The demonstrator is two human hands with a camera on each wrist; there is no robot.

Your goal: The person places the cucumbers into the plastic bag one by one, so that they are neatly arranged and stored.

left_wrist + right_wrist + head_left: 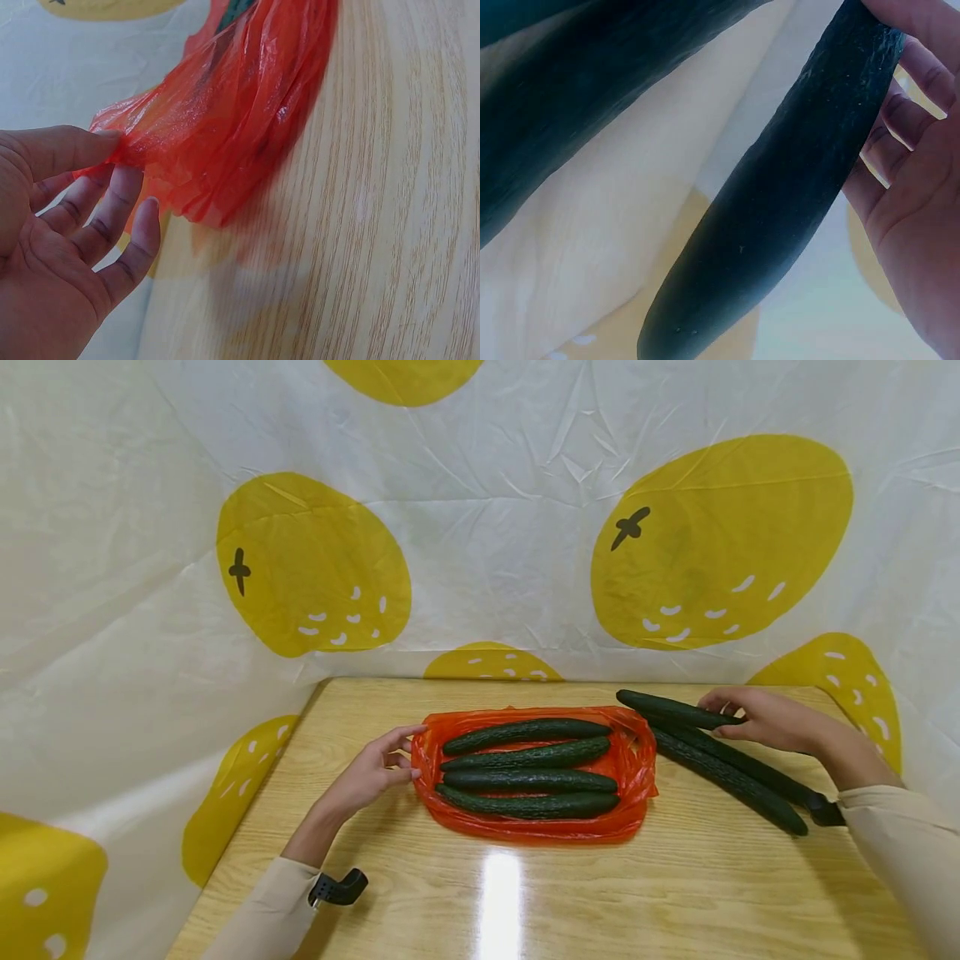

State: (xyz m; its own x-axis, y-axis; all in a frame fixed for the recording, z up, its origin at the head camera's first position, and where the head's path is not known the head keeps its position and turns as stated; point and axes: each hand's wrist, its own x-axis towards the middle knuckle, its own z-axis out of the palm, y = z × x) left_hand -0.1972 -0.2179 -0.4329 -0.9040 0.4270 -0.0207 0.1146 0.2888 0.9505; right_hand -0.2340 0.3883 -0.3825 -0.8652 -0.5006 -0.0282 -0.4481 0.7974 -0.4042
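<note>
My left hand [375,770] pinches the left edge of a red plastic bag [525,835] between thumb and fingertips. In the left wrist view the thumb lies on top of the thin film [225,135] and the little finger stands free of it. Several dark green cucumbers [528,780] lie side by side on the spread bag. My right hand [772,718] holds another cucumber [663,707] by its right end, with its other end close to the bag's upper right corner. The right wrist view shows this cucumber [757,195] slanting away from the fingers.
Two more cucumbers [731,783] lie slantwise on the wooden table [390,893], right of the bag and below the held one. A white cloth [495,552] with yellow fruit prints hangs behind the table and along its sides. Both wrists carry black straps.
</note>
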